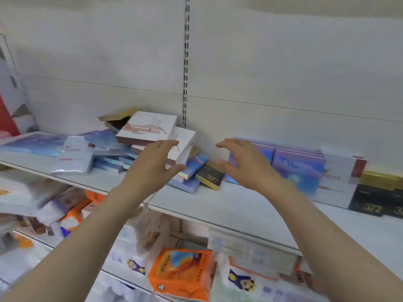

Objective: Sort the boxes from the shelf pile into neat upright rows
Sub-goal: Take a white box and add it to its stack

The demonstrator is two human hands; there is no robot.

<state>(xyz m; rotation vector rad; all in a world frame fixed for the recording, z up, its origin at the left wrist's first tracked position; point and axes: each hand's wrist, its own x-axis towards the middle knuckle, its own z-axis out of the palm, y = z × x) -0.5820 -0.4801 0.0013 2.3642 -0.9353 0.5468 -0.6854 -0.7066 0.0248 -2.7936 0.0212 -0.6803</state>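
Two bare forearms, reaching over a shelf.
Left hand and right hand: fingers spread, grasping nothing. Jumbled box pile left; upright boxes right.

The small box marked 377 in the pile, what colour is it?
Black box with gold numerals and edge, head view.

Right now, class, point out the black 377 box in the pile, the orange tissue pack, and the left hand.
black 377 box (211, 178), head view, front face.
orange tissue pack (182, 273), head view, top.
left hand (152, 164), head view, back.
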